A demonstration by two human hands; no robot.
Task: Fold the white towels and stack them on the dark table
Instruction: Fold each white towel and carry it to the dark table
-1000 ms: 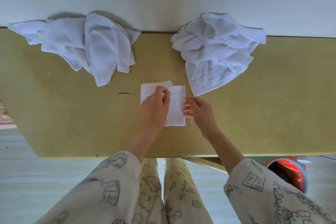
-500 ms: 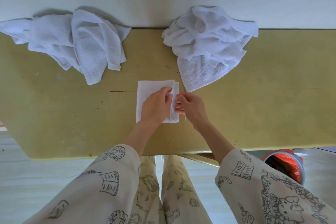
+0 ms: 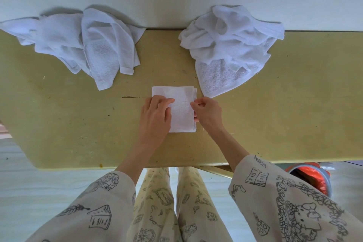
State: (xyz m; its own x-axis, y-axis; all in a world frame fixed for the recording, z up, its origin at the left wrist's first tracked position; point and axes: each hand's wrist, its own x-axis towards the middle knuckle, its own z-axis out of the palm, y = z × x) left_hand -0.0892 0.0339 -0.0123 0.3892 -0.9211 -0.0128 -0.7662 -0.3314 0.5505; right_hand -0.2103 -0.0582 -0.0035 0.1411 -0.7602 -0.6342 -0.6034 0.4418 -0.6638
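The yellow tabletop [image 3: 59,124] holds two messy towel piles at its far edge, a left pile [image 3: 86,45] and a right pile [image 3: 231,49]. A small folded towel [image 3: 180,104] lies in the middle. The left hand [image 3: 155,118] presses it with flat fingers together. The right hand [image 3: 206,112] pinches its right edge.

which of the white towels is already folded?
The small folded towel at table centre, under both hands: a flat neat rectangle. The left pile and right pile by the far edge are crumpled heaps.
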